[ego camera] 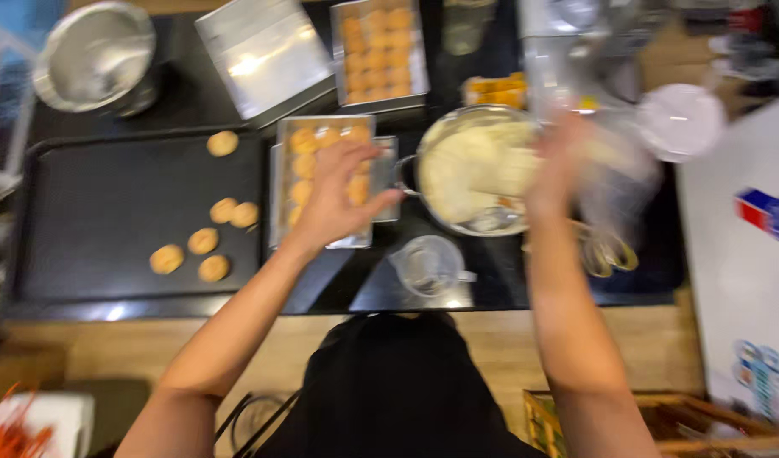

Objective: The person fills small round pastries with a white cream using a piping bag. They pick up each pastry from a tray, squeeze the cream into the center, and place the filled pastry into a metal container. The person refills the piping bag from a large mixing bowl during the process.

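My left hand (337, 197) reaches over a small metal tray (281, 182) of round golden biscuits, fingers spread and curling onto them; whether it grips one is hidden by blur. My right hand (557, 165) is blurred beside a metal bowl of pale cream (466, 170) and seems to hold a clear plastic bag (614, 174). Several loose biscuits (204, 241) lie on a large black tray (92, 212) to the left.
A second tray of biscuits (379, 53) and a flat metal lid (266, 53) lie at the back. A steel bowl (97, 55) stands at the back left. A clear measuring cup (427, 265) sits near the front edge. A white lid (679, 120) lies at right.
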